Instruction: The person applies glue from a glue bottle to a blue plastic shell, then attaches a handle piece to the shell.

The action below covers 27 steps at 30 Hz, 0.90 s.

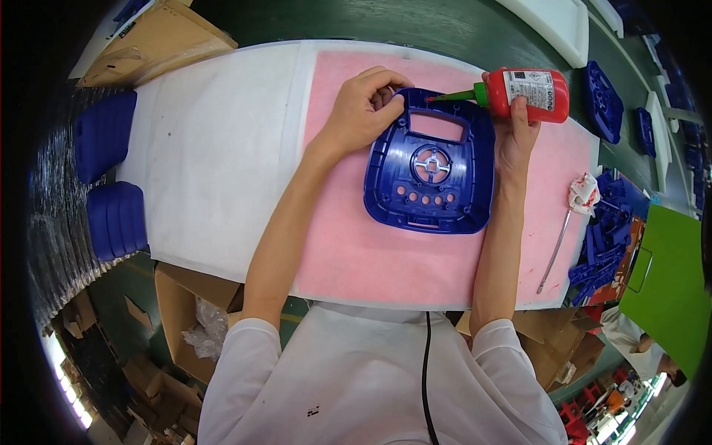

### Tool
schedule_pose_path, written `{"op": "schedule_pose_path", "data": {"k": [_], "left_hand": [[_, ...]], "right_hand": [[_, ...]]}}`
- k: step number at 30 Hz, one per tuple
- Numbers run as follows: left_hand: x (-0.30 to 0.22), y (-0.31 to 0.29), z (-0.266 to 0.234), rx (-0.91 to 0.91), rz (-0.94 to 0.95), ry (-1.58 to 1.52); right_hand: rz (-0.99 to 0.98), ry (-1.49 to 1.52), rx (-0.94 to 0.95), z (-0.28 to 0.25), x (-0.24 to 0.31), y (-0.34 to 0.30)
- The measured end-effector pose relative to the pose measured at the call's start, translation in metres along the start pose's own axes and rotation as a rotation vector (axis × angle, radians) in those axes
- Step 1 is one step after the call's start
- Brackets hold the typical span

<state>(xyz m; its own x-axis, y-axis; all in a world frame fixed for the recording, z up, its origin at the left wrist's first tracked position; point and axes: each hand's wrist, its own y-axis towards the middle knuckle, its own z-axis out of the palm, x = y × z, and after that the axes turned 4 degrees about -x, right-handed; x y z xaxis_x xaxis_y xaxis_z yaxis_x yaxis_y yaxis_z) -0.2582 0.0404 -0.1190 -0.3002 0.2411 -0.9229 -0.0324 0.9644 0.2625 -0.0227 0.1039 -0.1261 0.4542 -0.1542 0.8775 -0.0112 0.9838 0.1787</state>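
Note:
A dark blue plastic housing (386,182) lies on the pink sheet, its ribbed inner side up, with a rectangular window, a round spoked opening and a row of small holes. My left hand (365,107) is closed on its upper left corner, thumb inside the rim. In my right hand (518,137) is a red glue bottle (552,96) with a white label and a green nozzle, tipped sideways to the left. The nozzle's tip is at the housing's top edge, beside a small red spot; whether it touches I cannot tell.
On the right lie a thin metal rod (555,248), a red-stained white cloth (584,193) and a heap of small blue parts (604,241). Blue panels (115,219) sit at the table's left edge. Cardboard boxes (174,304) stand below, and another blue housing (602,104) lies beyond the right side.

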Motion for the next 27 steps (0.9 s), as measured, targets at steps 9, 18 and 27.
{"op": "schedule_pose_path", "data": {"k": [9,18,27], "left_hand": [[-0.0013,-0.0002,0.0004,-0.006,-0.006,-0.012],[0.0003,0.0002,0.0035,-0.058,0.007,-0.041],[0.0003,-0.0002,0.0006,-0.007,-0.013,-0.005]], "right_hand": [[0.004,0.003,-0.001,-0.0024,-0.0005,0.0002],[-0.004,0.032,-0.016,-0.0015,0.0006,-0.0041],[-0.010,0.054,0.025,0.0013,0.0042,-0.0037]]}}
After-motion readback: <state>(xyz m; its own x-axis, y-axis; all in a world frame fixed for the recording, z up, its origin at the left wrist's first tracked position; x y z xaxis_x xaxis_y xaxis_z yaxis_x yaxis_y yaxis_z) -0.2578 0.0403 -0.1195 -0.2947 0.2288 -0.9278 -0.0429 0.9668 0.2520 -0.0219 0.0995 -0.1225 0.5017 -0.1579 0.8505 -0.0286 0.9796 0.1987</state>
